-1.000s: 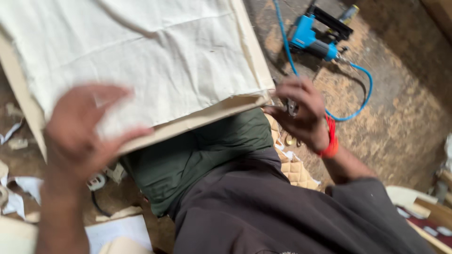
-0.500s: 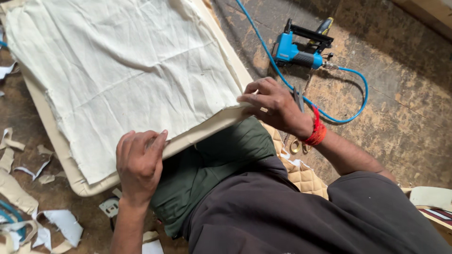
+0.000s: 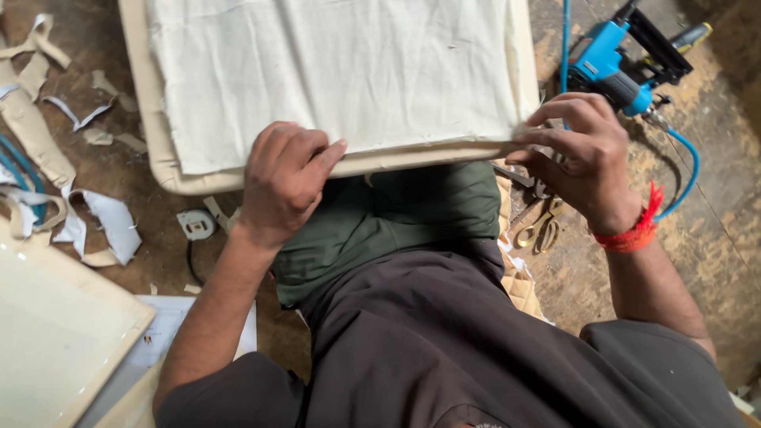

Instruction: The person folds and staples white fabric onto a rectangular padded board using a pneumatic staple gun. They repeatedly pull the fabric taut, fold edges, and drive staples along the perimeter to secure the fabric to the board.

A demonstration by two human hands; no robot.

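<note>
Since the earlier frame we had swung the cushion panel (image 3: 341, 87) round so that its near edge ran nearly level across our lap, and our left hand (image 3: 284, 178) had slid along that edge toward the middle. The panel's long axis lay left to right, its cloth-covered face up, its far side reaching away from us past the top of the view. One sheet of off-white cloth (image 3: 333, 71) covered it. Our left hand lay curled over the near edge, fingers pressing the cloth down onto the padding. Our right hand (image 3: 583, 158) pinched the cloth at the panel's right near corner between thumb and fingertips. One blue staple gun (image 3: 626, 59) lay on the floor just beyond that hand, its blue hose (image 3: 686, 170) curling past the wrist. One pair of scissors (image 3: 539, 226) lay on the floor beside our right knee. Several cloth scraps (image 3: 71, 190) lay scattered to the left.
</note>
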